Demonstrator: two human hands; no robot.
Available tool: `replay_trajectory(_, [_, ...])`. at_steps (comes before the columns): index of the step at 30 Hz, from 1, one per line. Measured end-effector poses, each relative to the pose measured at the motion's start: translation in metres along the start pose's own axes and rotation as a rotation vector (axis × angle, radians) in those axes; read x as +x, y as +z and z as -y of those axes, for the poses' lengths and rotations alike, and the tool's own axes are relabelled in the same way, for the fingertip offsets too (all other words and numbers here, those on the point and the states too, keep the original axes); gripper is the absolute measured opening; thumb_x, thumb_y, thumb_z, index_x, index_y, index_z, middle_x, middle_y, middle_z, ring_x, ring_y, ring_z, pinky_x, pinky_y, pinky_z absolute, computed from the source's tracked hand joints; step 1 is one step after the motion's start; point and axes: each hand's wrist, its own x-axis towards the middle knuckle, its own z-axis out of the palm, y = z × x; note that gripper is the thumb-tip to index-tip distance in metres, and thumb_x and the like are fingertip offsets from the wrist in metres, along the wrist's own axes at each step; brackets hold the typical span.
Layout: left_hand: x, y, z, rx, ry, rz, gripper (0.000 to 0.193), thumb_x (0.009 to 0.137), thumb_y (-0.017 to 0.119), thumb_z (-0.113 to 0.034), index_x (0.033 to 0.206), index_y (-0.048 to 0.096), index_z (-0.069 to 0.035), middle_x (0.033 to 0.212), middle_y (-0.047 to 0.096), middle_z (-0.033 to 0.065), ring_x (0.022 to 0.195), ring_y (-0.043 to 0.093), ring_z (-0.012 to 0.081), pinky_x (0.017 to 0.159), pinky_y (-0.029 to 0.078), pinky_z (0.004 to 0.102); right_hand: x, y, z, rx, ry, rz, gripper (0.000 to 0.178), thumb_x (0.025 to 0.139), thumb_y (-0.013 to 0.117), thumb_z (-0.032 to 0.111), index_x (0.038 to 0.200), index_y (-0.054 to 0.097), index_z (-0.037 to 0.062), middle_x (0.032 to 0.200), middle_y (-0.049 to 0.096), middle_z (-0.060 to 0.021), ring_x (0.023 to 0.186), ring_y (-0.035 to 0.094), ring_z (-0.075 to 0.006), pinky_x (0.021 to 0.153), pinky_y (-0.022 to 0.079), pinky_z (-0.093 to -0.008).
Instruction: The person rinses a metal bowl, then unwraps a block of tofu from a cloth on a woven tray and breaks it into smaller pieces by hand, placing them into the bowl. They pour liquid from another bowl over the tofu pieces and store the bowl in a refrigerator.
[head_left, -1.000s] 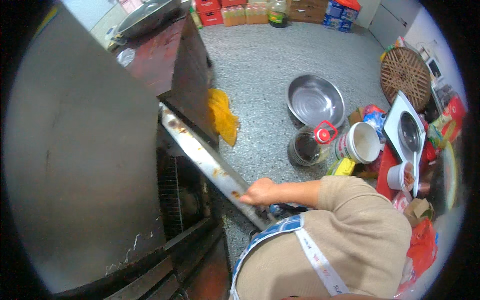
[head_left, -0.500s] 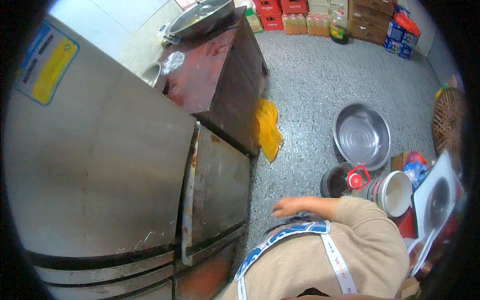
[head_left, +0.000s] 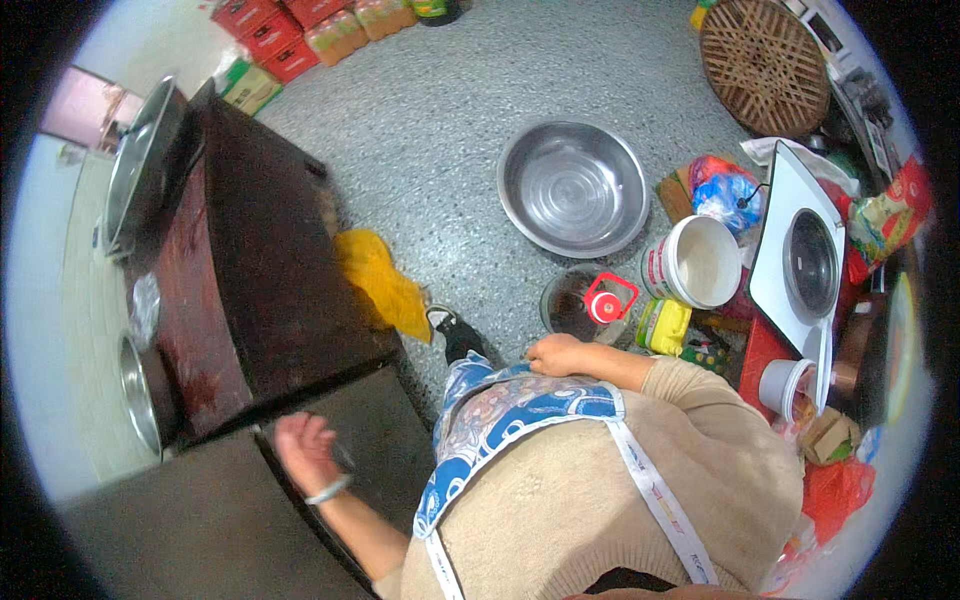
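My left hand [head_left: 305, 455], with a pale bracelet at the wrist, is over the edge of the grey metal cabinet [head_left: 190, 510], beside the dark red wooden table [head_left: 270, 250]. It is somewhat blurred; its fingers are loosely bent and apart, with nothing visible in them. In front of the blue patterned apron [head_left: 520, 425] hangs my right hand [head_left: 557, 354], fingers curled in and their tips hidden. Just beyond it stands a large dark bottle with a red handle and cap [head_left: 605, 306]. I cannot see whether the right hand holds anything.
A wide steel basin [head_left: 575, 190] sits on the speckled floor. Right of it are a white bucket [head_left: 705, 262], a yellow jug [head_left: 665, 327] and a white-framed panel [head_left: 785, 235]. Yellow cloth or plastic [head_left: 380, 285] lies by the table. A woven basket [head_left: 765, 65] stands farther off.
My view has swung left and down, so the basin and table appear farther left. My left hand has come into view by the metal cabinet. The right hand stays near the apron.
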Motion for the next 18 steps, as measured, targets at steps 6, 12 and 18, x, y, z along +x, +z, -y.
replay_trajectory(6, [0.233, -0.028, -0.064, -0.423, 0.039, -0.420, 0.081, 0.082, 0.052, -0.055, 0.130, 0.022, 0.003, 0.124, 0.046, 0.0191, 0.098, 0.057, 0.0330, 0.072, 0.052, 0.0413, 0.058, -0.040, -0.063, 0.067, 0.156, -0.332, 0.028, 0.078, 0.049, 0.024, 0.088, 0.063, 0.0017, 0.092, 0.061, -0.0223, 0.089, 0.058, -0.0379, 0.079, 0.046, -0.0463])
replay_trajectory(12, [0.351, -0.116, -0.072, -0.618, -0.004, -1.069, 0.100, 0.073, 0.053, -0.068, 0.131, 0.022, 0.007, 0.135, 0.033, 0.0211, 0.092, 0.058, 0.0305, 0.067, 0.052, 0.0389, 0.094, -0.108, -0.086, -0.032, 0.623, -0.039, 0.027, 0.080, 0.048, 0.021, 0.088, 0.063, -0.0010, 0.091, 0.061, -0.0219, 0.084, 0.059, -0.0366, 0.072, 0.046, -0.0455])
replay_trajectory(18, [0.405, -0.240, -0.101, -0.612, 0.104, -1.180, 0.083, 0.080, 0.044, -0.065, 0.139, 0.021, -0.012, 0.140, 0.029, 0.0121, 0.110, 0.048, 0.0312, 0.080, 0.044, 0.0488, 0.136, -0.205, -0.066, 0.001, 0.748, 0.017, 0.022, 0.081, 0.049, 0.016, 0.084, 0.061, -0.0026, 0.081, 0.062, -0.0178, 0.070, 0.061, -0.0328, 0.058, 0.048, -0.0449])
